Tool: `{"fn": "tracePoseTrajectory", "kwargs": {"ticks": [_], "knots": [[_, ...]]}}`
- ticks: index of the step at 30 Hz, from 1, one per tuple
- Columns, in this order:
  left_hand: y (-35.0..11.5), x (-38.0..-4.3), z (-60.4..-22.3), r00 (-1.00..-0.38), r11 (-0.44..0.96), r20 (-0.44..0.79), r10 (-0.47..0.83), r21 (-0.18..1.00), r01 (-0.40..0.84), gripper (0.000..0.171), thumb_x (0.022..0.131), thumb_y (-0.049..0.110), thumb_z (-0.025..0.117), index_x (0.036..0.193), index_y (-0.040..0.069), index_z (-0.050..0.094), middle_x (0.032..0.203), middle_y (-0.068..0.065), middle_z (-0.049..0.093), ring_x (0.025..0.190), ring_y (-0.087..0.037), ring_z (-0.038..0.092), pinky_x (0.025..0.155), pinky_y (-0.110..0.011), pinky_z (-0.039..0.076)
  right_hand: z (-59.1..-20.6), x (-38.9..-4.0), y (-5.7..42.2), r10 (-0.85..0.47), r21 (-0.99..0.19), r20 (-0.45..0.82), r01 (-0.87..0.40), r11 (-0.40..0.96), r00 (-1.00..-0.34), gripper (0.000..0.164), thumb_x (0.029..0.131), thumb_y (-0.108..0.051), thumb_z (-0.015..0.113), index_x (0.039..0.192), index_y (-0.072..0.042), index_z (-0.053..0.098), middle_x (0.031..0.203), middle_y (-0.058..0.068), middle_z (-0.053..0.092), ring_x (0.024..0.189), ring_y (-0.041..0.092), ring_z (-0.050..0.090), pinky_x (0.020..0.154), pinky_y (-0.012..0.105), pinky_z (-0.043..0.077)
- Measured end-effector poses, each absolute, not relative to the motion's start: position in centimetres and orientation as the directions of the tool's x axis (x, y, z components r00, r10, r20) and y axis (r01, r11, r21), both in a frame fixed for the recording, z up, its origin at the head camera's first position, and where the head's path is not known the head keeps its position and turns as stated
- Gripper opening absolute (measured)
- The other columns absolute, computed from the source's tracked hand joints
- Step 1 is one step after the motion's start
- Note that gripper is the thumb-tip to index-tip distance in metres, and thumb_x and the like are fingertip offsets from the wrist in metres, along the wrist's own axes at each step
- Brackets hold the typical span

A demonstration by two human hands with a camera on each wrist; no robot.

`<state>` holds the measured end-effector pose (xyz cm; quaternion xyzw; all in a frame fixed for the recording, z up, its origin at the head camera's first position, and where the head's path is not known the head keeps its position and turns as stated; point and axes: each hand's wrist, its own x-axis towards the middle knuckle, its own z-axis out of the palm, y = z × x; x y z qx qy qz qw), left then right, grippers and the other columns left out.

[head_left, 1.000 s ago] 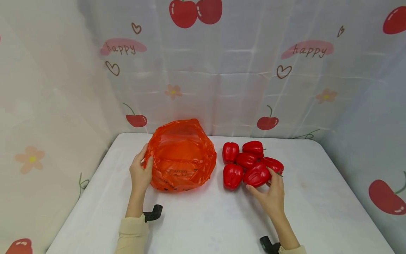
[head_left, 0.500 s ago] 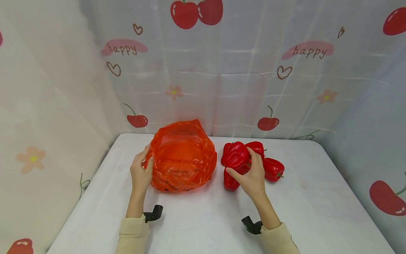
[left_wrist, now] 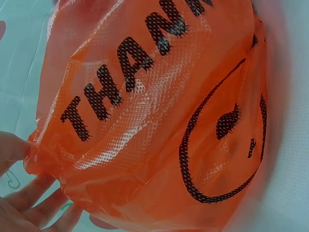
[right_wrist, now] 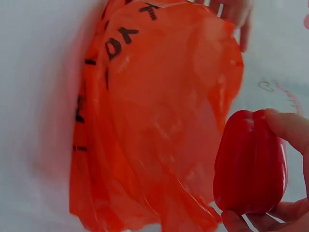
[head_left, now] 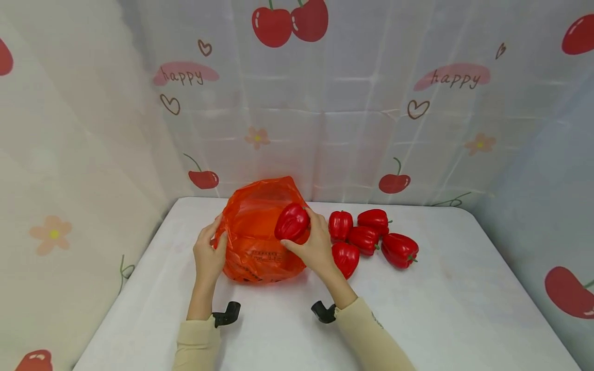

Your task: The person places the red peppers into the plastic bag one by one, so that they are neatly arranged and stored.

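A red bell pepper (head_left: pixel 292 221) is held between the thumb and fingers of my right hand (head_left: pixel 318 246), at the right side of the mouth of an orange plastic bag (head_left: pixel 252 226). In the right wrist view the pepper (right_wrist: pixel 251 162) appears in front of the bag (right_wrist: pixel 154 96), gripped at both ends. My left hand (head_left: pixel 209 255) pinches the bag's left rim. Its thumb and fingers show at the bag's edge in the left wrist view, where black lettering covers the bag (left_wrist: pixel 145 121). The bag stands with its mouth spread wide; its lower inside is partly hidden.
Several more red bell peppers (head_left: pixel 364 239) lie grouped on the white table (head_left: pixel 464 288), right of the bag. Behind the table hangs a printed curtain (head_left: pixel 348 144). Black wrist cameras (head_left: pixel 227 314) sit on both wrists.
My right hand has lifted a bell pepper from the group and carried it left to the bag's mouth. The left hand has stayed at the bag's rim.
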<state>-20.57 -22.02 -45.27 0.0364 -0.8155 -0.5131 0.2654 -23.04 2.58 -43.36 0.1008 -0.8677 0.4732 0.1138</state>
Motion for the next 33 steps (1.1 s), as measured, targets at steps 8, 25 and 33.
{"fn": "tracePoseTrajectory", "kwargs": {"ticks": [8,25,33], "knots": [[-22.0,-20.6,-45.3,-0.863,0.458,0.378,-0.336,0.866,0.201,0.046,0.096,0.002,0.056,0.141,0.010,0.053,0.132,-0.019,0.056,0.127,-0.035,0.049,0.101,-0.057,0.046,-45.0,-24.6,-0.5,-0.133,-0.785,0.242,-0.274,0.555,-0.961,0.089,0.075,-0.031,0.084,0.146,-0.011,0.035,0.139,0.011,0.045,0.131,0.030,0.040,0.097,0.054,0.051],[-21.4,-20.7,-45.4,-0.854,0.483,0.419,-0.309,0.842,0.238,0.046,0.095,-0.001,0.056,0.139,0.009,0.055,0.131,-0.018,0.058,0.126,-0.034,0.052,0.108,-0.050,0.042,-47.9,-26.4,-3.0,-0.144,-0.766,0.127,-0.190,0.614,-0.981,0.089,0.075,-0.030,0.085,0.146,-0.007,0.035,0.137,0.014,0.045,0.129,0.033,0.041,0.098,0.052,0.051],[-21.4,-20.5,-45.3,-0.853,0.492,0.419,-0.312,0.839,0.232,0.045,0.094,-0.001,0.057,0.139,0.008,0.055,0.131,-0.018,0.058,0.126,-0.033,0.053,0.107,-0.050,0.043,-48.4,-27.0,-4.0,-0.132,-0.766,0.078,-0.144,0.627,-0.988,0.091,0.074,-0.027,0.086,0.147,-0.004,0.035,0.137,0.016,0.045,0.129,0.036,0.043,0.097,0.053,0.052]]}}
